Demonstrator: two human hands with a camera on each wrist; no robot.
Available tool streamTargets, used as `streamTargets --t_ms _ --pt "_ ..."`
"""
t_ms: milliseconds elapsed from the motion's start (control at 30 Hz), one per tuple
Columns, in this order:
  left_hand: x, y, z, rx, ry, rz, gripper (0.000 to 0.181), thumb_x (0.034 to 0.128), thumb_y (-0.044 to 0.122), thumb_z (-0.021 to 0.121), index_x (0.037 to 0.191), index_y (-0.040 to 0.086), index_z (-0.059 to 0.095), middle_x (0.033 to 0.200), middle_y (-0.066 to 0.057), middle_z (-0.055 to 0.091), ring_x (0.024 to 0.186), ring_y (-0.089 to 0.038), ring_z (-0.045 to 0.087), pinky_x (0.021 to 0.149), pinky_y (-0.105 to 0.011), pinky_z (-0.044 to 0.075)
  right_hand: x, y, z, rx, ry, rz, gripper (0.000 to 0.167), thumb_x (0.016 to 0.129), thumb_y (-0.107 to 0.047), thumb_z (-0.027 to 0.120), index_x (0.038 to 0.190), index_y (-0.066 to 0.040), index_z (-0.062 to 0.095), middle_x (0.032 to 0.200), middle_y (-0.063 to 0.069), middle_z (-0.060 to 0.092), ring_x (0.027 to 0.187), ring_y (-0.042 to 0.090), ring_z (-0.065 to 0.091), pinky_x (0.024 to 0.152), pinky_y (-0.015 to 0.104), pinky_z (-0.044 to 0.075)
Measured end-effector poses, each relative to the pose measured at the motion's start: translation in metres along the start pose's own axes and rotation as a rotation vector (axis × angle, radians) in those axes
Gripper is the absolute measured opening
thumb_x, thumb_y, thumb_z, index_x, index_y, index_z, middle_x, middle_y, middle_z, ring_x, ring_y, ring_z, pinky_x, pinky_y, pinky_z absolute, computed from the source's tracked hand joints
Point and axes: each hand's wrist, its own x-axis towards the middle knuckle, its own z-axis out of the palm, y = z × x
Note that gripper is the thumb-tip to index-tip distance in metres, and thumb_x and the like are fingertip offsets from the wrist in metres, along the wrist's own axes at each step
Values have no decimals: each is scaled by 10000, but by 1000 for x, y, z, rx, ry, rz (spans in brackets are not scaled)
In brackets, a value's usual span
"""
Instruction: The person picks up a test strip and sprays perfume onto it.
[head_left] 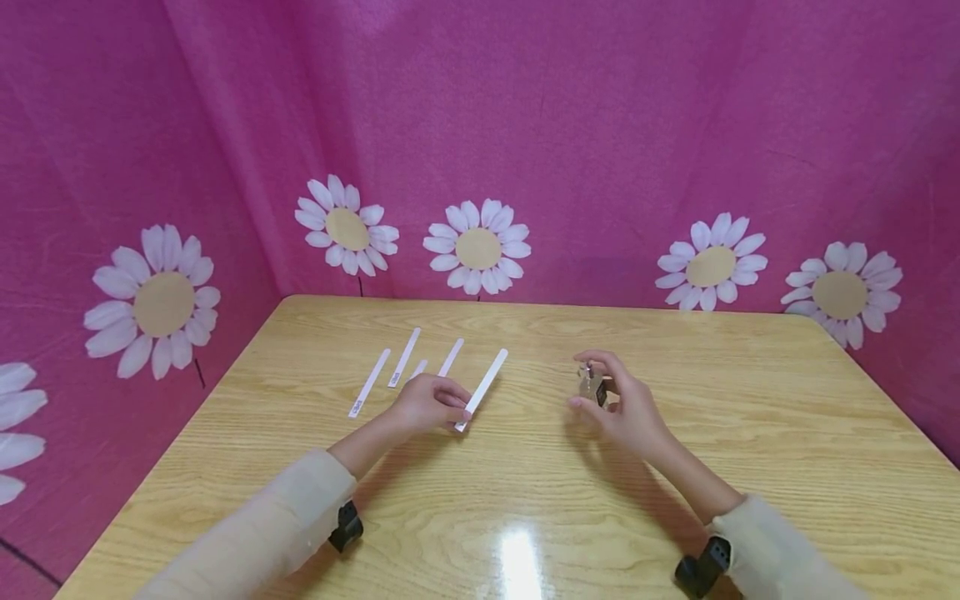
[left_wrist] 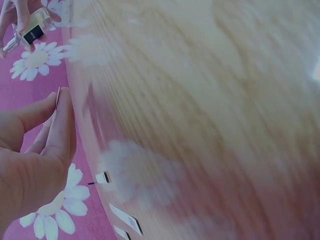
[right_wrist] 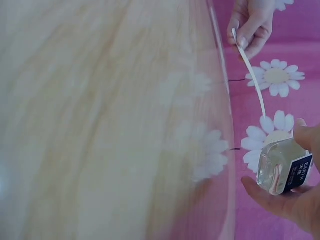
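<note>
Between thumb and fingertips my left hand (head_left: pixel 431 404) pinches the lower end of a white paper test strip (head_left: pixel 487 382), raised above the table and slanting away to the right. The right wrist view shows this strip (right_wrist: pixel 254 77) slightly bowed. My right hand (head_left: pixel 628 410) holds a small clear glass bottle (head_left: pixel 590 386) between thumb and fingers, off the tabletop. A dark label reading "EARTH" is on the bottle (right_wrist: pixel 280 167), which lies tilted in the fingers in the right wrist view. A gap separates strip and bottle.
Several more paper strips lie on the wooden table (head_left: pixel 540 475) by my left hand, including one strip (head_left: pixel 370 383) at the far left, partly printed. A pink curtain (head_left: pixel 570 150) with white flowers stands behind the table's back edge and along its left side.
</note>
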Motion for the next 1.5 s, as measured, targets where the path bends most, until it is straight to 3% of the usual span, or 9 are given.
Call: streamTargets --t_ms 167,433,600,800,967,1167,1300,1400,1500 --pt "1 -2 -4 -23 19 -26 235 790 -24 726 1007 -99 673 826 -173 722 618 -68 643 690 -292 608 -1 6 -4 1 0 25 538 784 -20 759 1252 -73 500 1088 235 683 815 109 677 385 177 430" --pt "6 -4 -3 -58 67 -61 218 782 -53 721 982 -120 667 791 -170 718 618 -74 648 683 -294 609 -4 17 -16 49 9 68 513 799 13 735 1243 -49 484 1078 260 673 814 -72 606 485 189 515" --pt "9 -5 -2 -83 94 -92 214 778 -77 713 976 -137 658 802 -206 714 616 -93 659 674 -297 609 -9 26 -23 70 4 107 518 789 28 739 1228 -31 471 1057 282 671 826 -70 618 621 178 561" --pt "13 -6 0 -67 127 -122 161 774 -62 722 918 -114 672 756 -187 713 540 -90 652 626 -277 603 -13 31 -29 76 -42 144 529 771 20 758 1203 -18 456 1069 293 669 815 -40 635 665 169 560" --pt "14 -6 2 -35 140 -109 130 763 -55 735 870 -101 678 733 -194 712 474 -66 617 595 -262 597 -15 31 -31 113 -62 158 519 742 41 773 1140 -2 443 1072 306 658 865 14 659 745 176 566" --pt "12 -6 2 81 178 -76 105 741 -24 771 788 -65 686 678 -166 700 442 -58 593 537 -246 580 -17 31 -31 132 -61 166 515 703 83 781 1096 10 456 1097 303 640 914 -12 655 791 204 574" --pt "10 -3 0 197 196 -44 133 723 24 803 735 -27 681 624 -136 690 445 -71 590 496 -227 550 -17 31 -34 111 -81 164 604 683 68 803 1173 24 452 1129 298 634 937 -22 641 810 259 584" --pt "9 -1 -1 335 220 -16 165 709 86 831 718 12 684 619 -92 683 479 -76 584 484 -191 480 -18 31 -38 55 -119 161 724 676 13 830 1278 11 429 1158 283 624 994 106 656 848 302 578" --pt "8 2 -4 444 234 10 175 716 136 831 755 38 690 685 -61 683 582 -101 593 529 -194 445 -19 28 -47 -25 -176 136 809 674 -32 845 1351 -17 403 1204 284 605 1085 314 641 925 418 542"
